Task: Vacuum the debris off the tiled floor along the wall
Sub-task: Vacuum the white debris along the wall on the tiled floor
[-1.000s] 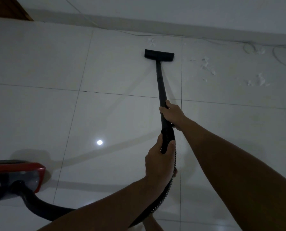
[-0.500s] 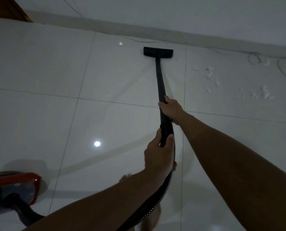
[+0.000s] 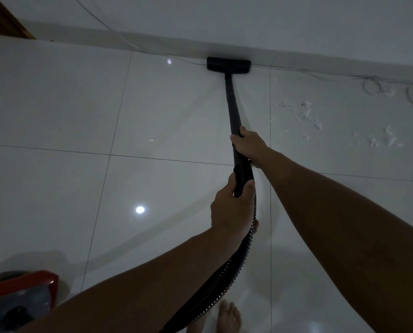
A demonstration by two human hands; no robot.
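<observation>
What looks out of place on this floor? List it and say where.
White debris lies scattered on the tile right of the vacuum head. A thin cable runs along the wall and lies in loose loops at far right, close enough to be sucked in.

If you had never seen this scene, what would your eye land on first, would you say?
The black wand runs up the middle, its head against the baseboard, gripped by the right hand and, lower at the hose, the left hand. White debris lies scattered to the right; a red vacuum body sits bottom left.
</observation>
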